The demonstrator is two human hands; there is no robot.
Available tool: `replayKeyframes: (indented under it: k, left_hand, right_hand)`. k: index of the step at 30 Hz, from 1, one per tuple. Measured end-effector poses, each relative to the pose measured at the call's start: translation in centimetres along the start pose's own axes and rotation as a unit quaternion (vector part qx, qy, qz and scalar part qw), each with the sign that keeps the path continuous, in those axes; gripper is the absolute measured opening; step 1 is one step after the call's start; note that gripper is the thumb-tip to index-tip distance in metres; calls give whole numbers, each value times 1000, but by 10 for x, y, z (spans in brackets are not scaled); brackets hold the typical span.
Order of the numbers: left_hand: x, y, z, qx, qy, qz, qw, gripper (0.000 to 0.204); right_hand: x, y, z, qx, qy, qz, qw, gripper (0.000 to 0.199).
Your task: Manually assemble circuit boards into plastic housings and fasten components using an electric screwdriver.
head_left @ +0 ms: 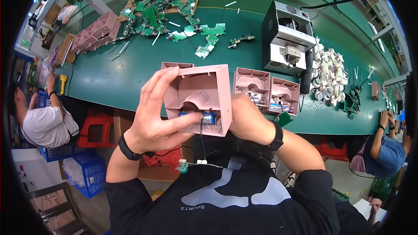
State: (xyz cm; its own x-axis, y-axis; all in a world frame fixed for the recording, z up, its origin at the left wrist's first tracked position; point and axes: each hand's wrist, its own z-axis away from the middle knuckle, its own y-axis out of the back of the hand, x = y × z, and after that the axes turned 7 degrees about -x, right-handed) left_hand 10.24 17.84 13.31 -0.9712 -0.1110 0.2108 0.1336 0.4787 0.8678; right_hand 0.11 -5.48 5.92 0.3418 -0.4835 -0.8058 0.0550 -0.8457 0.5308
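In front of my chest I hold up a pink plastic housing [223,100], its hollow side facing me. My left hand [150,113] grips the left side, fingers spread along the edge and thumb reaching inside onto a blue cylindrical battery [209,118]. My right hand [248,115] is against the right side; the housing hides its fingers. A thin black wire runs down from the battery area to a white connector [201,162]. Near it hangs a small green part [183,166], blurred. Just beyond, two more pink housings [252,77] [285,91] lie on the bench with parts inside.
Tangled green circuit boards [150,15] are heaped at the back left of the green bench [235,17], beside stacked pink housings [98,32]. A black-and-silver machine [289,39] stands right of centre, near a pile of white parts [329,74]. Co-workers sit at both sides.
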Motion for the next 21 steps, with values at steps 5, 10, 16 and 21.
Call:
replayKeyframes:
  k: [5,10,16,21]
  left_hand:
    - [-31,-23,-7,-33,50,34,998,43]
    - [-52,-46,-24,-103,46,59,992,39]
    - [-63,-68,-34,-143,20,87,986,33]
    - [-71,-83,-34,-201,34,102,974,33]
  right_hand:
    - [-16,-6,15,-43,-185,-57,980,12]
    - [-6,-25,20,0,-186,22,982,13]
    - [-2,-22,25,-48,-177,157,970,21]
    - [2,-22,26,-88,-184,166,965,21]
